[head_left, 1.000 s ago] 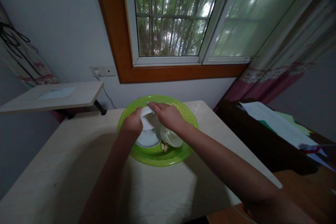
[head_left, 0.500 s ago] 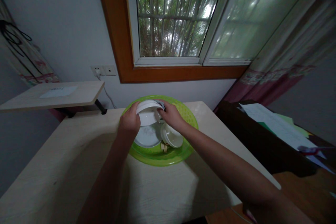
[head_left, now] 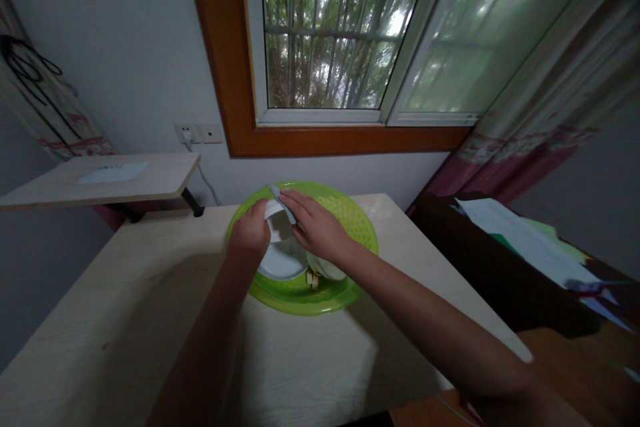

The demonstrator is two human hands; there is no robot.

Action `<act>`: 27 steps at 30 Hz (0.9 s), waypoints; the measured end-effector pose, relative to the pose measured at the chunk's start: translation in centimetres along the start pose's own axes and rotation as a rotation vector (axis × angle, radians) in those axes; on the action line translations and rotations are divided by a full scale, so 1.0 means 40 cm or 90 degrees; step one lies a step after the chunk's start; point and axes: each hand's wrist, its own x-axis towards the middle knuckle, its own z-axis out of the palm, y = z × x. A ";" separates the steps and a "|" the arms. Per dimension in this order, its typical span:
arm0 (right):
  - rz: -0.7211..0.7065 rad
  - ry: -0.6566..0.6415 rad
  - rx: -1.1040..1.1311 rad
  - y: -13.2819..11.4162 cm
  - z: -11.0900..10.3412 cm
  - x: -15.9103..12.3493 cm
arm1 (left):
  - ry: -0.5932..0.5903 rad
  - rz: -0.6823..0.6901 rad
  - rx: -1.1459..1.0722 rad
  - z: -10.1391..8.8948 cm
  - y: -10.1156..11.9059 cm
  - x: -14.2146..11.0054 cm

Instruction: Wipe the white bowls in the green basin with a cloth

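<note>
My left hand is closed on the left side of a white bowl, which is tilted above a green plastic basin. A grey cloth lies under the fingers of my right hand, pressed against the bowl's upper right rim. Below the bowl a white plate rests in the basin. Beside it is a second white bowl, partly hidden by my right hand. Small light-brown wooden pieces sit between plate and bowl; their kind is unclear.
The basin stands on a pale wooden table against the wall. A raised shelf with a paper label is at the left. A window is behind. On the right, papers lie on a dark surface lower than the window.
My right hand and the cloth moved from the bowl's top rim to its right side, then back up over the upper rim. My left hand kept its grip while the bowl's tilt changed.
</note>
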 end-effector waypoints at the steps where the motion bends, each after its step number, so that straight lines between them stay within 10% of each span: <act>1: -0.014 -0.010 -0.001 -0.004 -0.006 0.000 | 0.000 0.007 0.001 0.002 -0.001 0.000; 10: 0.125 0.024 0.232 -0.016 -0.051 0.011 | 0.014 0.031 0.017 0.011 -0.010 0.000; 27: 0.193 -0.074 -0.003 0.025 -0.003 0.029 | 0.004 0.082 0.046 0.013 -0.002 -0.012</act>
